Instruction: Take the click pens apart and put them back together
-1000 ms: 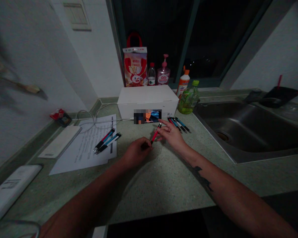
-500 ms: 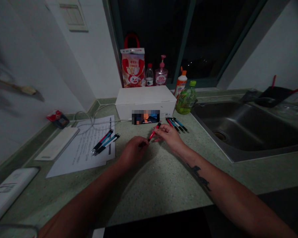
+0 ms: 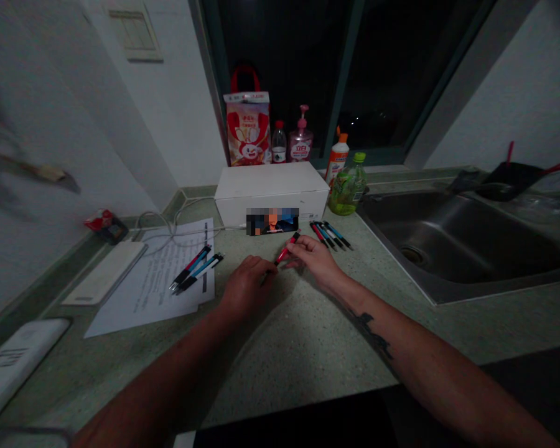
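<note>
Between the two sets of fingertips a red pen (image 3: 285, 249) ran slantwise, low over the counter (image 3: 303, 348), and I read both hands as clamped on it. The left hand (image 3: 245, 285) was curled shut round its dark lower end, and the right hand (image 3: 316, 258) pinched its upper part between thumb and forefinger. The other right fingers lay loosely spread. Just beyond the right fingertips, and apart from them, lay a small row of pens (image 3: 331, 234). Well out past the left knuckles another cluster of pens (image 3: 195, 269) rested on a printed sheet (image 3: 154, 298). Ahead of both sets of fingertips a phone (image 3: 272, 221) leaned against a white box (image 3: 270, 183).

From my remote seat I judged the pen light, stiff and smooth-barrelled, likely to roll or twist if pinched at one end only. The darker section under the left fingers looked to me the surest hold, while the slim tip seemed the part most easily slipped off or damaged
</note>
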### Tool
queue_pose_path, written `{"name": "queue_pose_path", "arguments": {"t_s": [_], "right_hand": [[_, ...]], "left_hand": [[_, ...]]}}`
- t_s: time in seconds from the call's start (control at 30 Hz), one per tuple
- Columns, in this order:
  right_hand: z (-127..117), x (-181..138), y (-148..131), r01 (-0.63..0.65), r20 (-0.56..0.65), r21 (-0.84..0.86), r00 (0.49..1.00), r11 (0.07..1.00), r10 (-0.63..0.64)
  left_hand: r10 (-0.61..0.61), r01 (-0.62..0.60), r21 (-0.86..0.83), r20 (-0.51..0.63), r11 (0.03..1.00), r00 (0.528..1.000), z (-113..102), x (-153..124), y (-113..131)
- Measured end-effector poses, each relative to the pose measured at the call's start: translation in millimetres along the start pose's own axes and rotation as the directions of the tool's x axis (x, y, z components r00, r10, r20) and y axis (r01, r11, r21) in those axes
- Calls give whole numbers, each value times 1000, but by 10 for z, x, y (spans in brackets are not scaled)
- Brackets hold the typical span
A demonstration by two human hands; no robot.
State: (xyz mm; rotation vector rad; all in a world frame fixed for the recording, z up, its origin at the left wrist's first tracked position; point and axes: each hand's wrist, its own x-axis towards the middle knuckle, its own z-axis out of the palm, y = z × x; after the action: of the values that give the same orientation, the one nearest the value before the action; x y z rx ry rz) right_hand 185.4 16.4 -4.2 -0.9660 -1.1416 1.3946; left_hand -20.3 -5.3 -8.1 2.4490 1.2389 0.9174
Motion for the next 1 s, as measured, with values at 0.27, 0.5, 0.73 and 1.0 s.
{"name": "queue_pose_path", "arguments": {"t_s": [0.27, 0.5, 0.73, 1.0], "right_hand": [[-132, 98, 90, 101, 51, -287, 995, 952, -90], [-872, 220, -316, -242, -324, -937, 869, 251, -374], [-1118, 204, -312, -414, -408, -910, 878, 31, -250], [-1134, 228, -277, -425, -412, -905, 888, -23, -204]], "left_hand": [[3, -3, -106, 0, 994, 1000, 1, -2, 6], [-157, 159, 18, -57, 987, 986, -73, 49, -139], [-217, 227, 110, -95, 968, 971, -83, 68, -316], [-355, 356, 422, -83, 834, 931, -300, 114, -349]]}}
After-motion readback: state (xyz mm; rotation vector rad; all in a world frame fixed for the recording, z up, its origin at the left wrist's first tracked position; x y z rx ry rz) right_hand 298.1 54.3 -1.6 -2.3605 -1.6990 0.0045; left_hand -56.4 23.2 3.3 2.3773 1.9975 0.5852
